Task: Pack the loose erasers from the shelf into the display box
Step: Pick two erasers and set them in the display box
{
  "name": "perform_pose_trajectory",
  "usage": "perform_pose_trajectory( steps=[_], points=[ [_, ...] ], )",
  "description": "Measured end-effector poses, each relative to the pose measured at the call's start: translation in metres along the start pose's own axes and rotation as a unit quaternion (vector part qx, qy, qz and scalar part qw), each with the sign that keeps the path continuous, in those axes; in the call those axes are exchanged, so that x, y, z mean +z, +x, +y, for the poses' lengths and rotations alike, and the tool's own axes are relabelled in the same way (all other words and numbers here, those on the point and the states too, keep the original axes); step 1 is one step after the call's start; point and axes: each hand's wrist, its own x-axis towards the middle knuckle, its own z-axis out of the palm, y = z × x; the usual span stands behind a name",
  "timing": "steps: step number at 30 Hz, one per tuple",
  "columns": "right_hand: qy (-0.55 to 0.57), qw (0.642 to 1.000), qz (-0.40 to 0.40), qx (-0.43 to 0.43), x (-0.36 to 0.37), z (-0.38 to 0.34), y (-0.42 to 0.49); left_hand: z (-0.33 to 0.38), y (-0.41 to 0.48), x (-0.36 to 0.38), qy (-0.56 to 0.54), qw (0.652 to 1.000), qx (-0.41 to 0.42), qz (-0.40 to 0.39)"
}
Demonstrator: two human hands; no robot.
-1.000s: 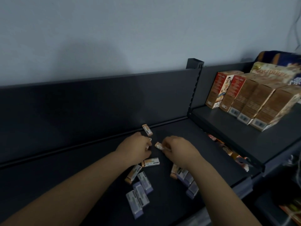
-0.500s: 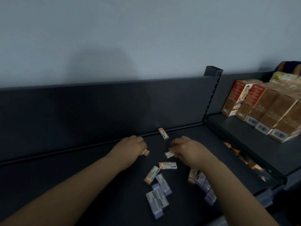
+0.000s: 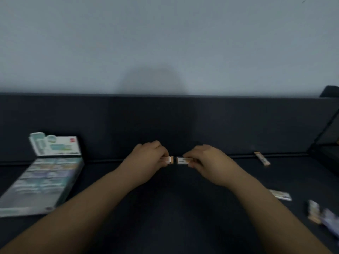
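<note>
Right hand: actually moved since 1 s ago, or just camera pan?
Yes, leftward. The right hand, pinching an eraser, sat right of the lone eraser by the back rail; now it is well left of it, toward the display box.

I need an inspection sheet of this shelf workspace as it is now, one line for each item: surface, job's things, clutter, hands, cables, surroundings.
Surface: dark shelf, matte.
Job's things: display box at left, lid upright, its contents blurred; back eraser lies by the back panel; side eraser and a blurred eraser cluster lie at right.
Clutter: nothing seen.
Hands: left hand pinches the first eraser; right hand pinches the second eraser; a small gap between the two.
Cables: nothing seen.
Surroundings: dark back panel, grey wall.
</note>
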Motion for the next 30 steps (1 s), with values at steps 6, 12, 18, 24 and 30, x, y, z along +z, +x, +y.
perform_pose_trajectory(
  steps=[6,12,18,24,30],
  points=[
    [0.028,0.998,0.022,-0.045,0.027,-0.109,0.073,-0.103,-0.078,-0.055,-0.004,0.999,-0.050,0.007],
    [0.046,0.995,0.024,-0.080,0.056,-0.202,0.118,-0.175,-0.150,-0.082,-0.038,0.995,-0.080,0.033],
    [0.067,0.995,0.015,-0.075,0.074,-0.258,0.135,-0.222,-0.200,-0.090,-0.075,0.993,-0.091,-0.003],
    [0.084,0.991,-0.075,-0.067,0.086,-0.286,0.136,-0.234,-0.215,-0.083,-0.070,0.994,-0.041,-0.068],
    [0.007,0.994,-0.105,-0.043,0.089,-0.295,0.137,-0.239,-0.217,-0.070,0.007,0.998,-0.008,-0.059]
  ],
)
